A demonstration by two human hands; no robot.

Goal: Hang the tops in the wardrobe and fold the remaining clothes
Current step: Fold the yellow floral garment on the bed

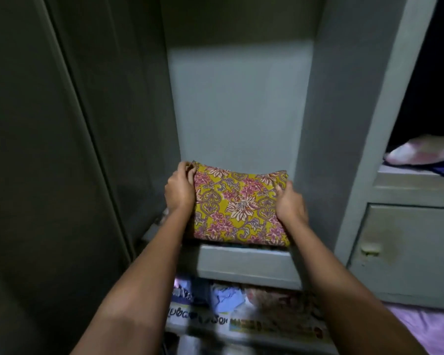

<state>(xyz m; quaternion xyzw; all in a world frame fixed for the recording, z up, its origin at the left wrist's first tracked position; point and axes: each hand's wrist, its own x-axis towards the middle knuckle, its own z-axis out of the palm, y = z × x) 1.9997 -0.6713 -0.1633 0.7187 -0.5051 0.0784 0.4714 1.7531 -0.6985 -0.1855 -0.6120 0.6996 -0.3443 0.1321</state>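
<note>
While gripping the folded cloth [239, 208], left hand [179, 189] and right hand [290, 203] reach forward.

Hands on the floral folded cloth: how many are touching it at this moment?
2. The left hand grips the far left corner of the floral folded cloth; the right hand holds its right edge. The fingers underneath are hidden.
</note>
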